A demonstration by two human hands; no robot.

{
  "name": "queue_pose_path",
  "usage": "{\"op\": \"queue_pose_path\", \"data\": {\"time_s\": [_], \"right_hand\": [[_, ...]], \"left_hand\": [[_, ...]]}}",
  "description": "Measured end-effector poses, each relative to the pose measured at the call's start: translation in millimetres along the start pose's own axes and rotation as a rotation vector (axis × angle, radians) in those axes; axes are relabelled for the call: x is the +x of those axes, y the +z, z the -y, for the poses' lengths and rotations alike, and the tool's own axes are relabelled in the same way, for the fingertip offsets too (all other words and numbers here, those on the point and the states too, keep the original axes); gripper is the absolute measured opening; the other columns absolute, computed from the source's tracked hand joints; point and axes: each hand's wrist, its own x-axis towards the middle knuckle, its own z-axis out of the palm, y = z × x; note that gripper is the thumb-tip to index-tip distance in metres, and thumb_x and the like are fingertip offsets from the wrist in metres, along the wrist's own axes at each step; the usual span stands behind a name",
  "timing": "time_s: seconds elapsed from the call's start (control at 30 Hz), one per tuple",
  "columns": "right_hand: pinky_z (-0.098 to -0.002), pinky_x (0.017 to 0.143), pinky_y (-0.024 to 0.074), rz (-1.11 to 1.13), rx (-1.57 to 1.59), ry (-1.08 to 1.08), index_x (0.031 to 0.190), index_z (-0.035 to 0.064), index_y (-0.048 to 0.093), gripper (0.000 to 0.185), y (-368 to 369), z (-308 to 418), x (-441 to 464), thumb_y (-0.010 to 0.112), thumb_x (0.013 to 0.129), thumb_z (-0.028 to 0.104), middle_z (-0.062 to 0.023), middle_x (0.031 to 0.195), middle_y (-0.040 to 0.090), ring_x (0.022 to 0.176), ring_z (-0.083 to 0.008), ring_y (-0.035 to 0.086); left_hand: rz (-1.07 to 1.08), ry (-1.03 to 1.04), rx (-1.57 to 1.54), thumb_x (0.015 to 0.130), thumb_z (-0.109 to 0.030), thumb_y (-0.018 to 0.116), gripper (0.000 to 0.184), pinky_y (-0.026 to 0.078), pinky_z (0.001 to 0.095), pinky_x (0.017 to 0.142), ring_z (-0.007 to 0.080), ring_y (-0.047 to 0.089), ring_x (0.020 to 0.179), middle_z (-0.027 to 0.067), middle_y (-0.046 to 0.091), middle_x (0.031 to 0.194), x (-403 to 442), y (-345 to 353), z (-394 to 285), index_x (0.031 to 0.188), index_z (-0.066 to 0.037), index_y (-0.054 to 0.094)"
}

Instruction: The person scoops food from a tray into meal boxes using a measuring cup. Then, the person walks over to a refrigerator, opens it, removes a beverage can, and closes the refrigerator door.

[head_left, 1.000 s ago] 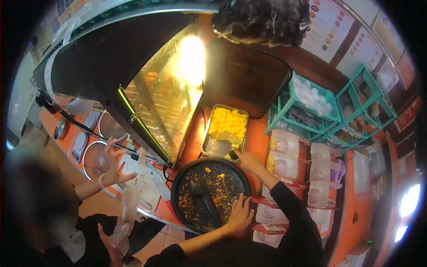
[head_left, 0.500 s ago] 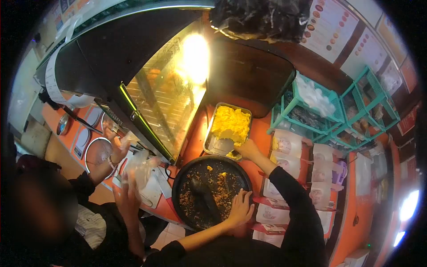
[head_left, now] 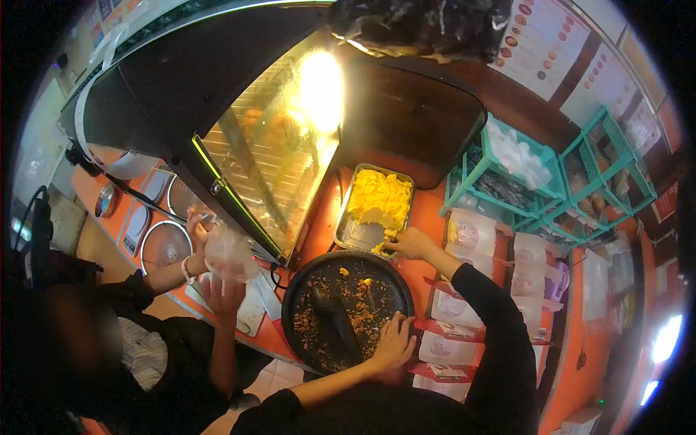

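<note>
Left hand (head_left: pixel 395 344): pan (head_left: pixel 290 290) rim | right hand (head_left: pixel 410 244): tray (head_left: pixel 360 233) corner | counter (head_left: pixel 421 274) between

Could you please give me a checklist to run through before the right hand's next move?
1. Left hand on the rim of the black mortar: ok, fingers laid over its near right side.
2. Right hand at the metal tray: ok, at its near right corner.
3. Yellow mash available: ok, mostly heaped at the tray's far end.
4. Mortar free of obstruction: not ok, the pestle lies in it.
5. Tool in the right hand: cannot tell, its grip is too small to read.
6. Co-worker's hands clear of the mortar: ok, off to the left with clear plastic.
</note>
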Motion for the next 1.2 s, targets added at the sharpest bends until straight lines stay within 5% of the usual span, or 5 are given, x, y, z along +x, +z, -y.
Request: {"op": "queue_pose_path", "data": {"time_s": [0.3,0.6,0.83,0.97,1.2], "right_hand": [[-0.0432,0.056,0.0497,0.047,0.135,-0.033,0.122,0.0224,0.054,0.042,-22,-2,8,0.057,0.086,0.044,-0.0117,0.071,0.064,0.065,-0.0301,0.066],[-0.0426,0.077,0.0497,0.094,0.598,0.368,0.112,0.0119,0.062,0.051,-2,-25,19,0.052,0.087,0.055,-0.0164,0.098,0.067,0.093,-0.0334,0.064],[-0.0383,0.08,0.0489,0.004,0.95,0.447,0.108,0.0053,0.066,0.057,23,-36,20,0.053,0.088,0.057,-0.0157,0.105,0.067,0.099,-0.0271,0.064],[-0.0429,0.083,0.0495,0.025,0.683,0.51,0.125,0.0146,0.055,0.049,-18,-11,13,0.056,0.088,0.047,-0.0156,0.107,0.067,0.104,-0.0326,0.062],[-0.0466,0.061,0.0508,0.025,0.447,0.399,0.13,0.0171,0.05,0.05,-16,17,5,0.056,0.08,0.021,-0.0174,0.081,0.066,0.073,-0.0372,0.065]], "left_hand": [[0.004,-0.048,0.005,0.091,-0.024,0.049,0.051,0.023,0.0524,0.108,0.0433,0.031,0.131,0.0282,0.037,0.132,-1,-5,1,0.134,-0.001,0.038],[-0.098,-0.022,0.052,0.091,-0.022,0.052,0.044,0.03,0.052,0.103,0.0457,0.037,0.123,0.0268,0.043,0.124,13,-6,12,0.129,-0.001,0.044],[-0.209,0.092,0.027,0.085,-0.011,0.056,0.014,0.043,0.0472,0.077,0.0369,0.053,0.091,0.0172,0.052,0.093,70,-36,26,0.096,-0.002,0.058],[-0.185,0.071,0.111,0.086,-0.01,0.056,0.015,0.042,0.0442,0.082,0.0359,0.051,0.092,0.0174,0.051,0.098,88,-44,31,0.098,-0.003,0.061],[-0.167,0.075,0.109,0.083,-0.008,0.058,0.017,0.042,0.0448,0.081,0.0358,0.05,0.092,0.017,0.052,0.096,84,-37,26,0.099,-0.004,0.061]]}}
